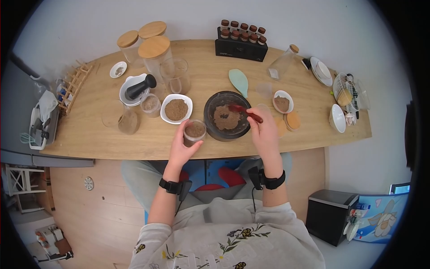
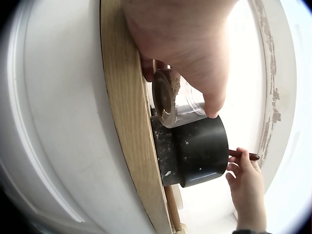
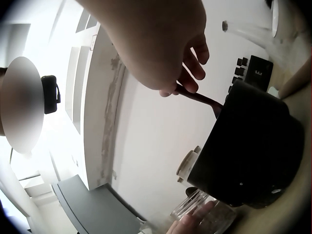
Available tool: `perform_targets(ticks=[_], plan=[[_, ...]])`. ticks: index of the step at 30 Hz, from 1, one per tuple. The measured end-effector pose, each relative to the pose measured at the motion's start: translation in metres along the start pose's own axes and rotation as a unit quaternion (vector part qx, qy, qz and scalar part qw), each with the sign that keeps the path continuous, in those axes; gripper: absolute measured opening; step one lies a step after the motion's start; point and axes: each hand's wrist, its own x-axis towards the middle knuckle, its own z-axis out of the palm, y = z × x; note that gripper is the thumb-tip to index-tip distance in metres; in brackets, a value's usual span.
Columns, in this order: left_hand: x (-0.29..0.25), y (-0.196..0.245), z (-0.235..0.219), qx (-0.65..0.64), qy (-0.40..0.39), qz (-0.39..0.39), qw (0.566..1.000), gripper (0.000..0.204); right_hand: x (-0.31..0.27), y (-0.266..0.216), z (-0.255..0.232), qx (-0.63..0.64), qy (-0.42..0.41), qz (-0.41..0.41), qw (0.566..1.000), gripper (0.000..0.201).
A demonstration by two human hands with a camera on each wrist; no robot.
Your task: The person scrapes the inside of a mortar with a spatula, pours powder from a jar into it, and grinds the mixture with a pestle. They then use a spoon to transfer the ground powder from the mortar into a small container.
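Note:
In the head view, a dark stone mortar [image 1: 208,117] holds brown powder [image 1: 227,119]. My right hand [image 1: 265,134] pinches the handle of a dark red spoon [image 1: 254,117], whose bowl end dips into the mortar. The right wrist view shows the spoon [image 3: 197,96] slanting over the mortar's rim. My left hand [image 1: 180,146] grips a small clear jar [image 1: 195,130] of brown powder by its sides, just left of the mortar. From the left wrist, the jar [image 2: 183,108] appears tilted, overlapping the mortar [image 2: 204,151]. A white bowl [image 1: 190,109] of brown powder sits beyond the jar.
Left stand a white bowl with a black pestle [image 1: 140,88], glass jars with wooden lids [image 1: 154,46] and a glass pitcher [image 1: 130,122]. Behind are a spice rack [image 1: 241,48] and a pale green spatula-like utensil [image 1: 238,81]. A small powder bowl [image 1: 290,97] and wooden lids [image 1: 293,120] lie right.

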Motion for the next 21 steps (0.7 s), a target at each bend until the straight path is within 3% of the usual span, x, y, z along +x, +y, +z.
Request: perform_targets(ticks=[4, 10, 13, 16, 19, 21], plan=[[0.0, 0.0, 0.0, 0.005, 0.001, 0.0, 1.0, 0.074, 0.007, -0.001, -0.009, 0.015, -0.09, -0.014, 0.996, 0.015], [-0.001, 0.001, 0.001, 0.0, -0.002, -0.008, 1.0, 0.074, 0.017, -0.001, -0.007, -0.001, -0.151, -0.125, 0.981, 0.018], [0.0, -0.002, 0.0, 0.001, 0.0, -0.005, 1.0, 0.074, 0.015, -0.003, -0.008, 0.023, -0.138, -0.082, 0.987, 0.018], [0.0, -0.002, 0.001, -0.01, 0.0, -0.003, 1.0, 0.074, 0.018, -0.004, -0.008, 0.017, -0.14, -0.127, 0.982, 0.017], [0.0, -0.001, 0.0, 0.0, -0.002, -0.004, 1.0, 0.074, 0.016, 0.001, -0.012, 0.014, -0.188, -0.108, 0.976, 0.017], [0.0, -0.001, 0.0, 0.0, -0.001, -0.004, 1.0, 0.074, 0.017, -0.001, -0.013, 0.013, -0.166, -0.115, 0.979, 0.017]])
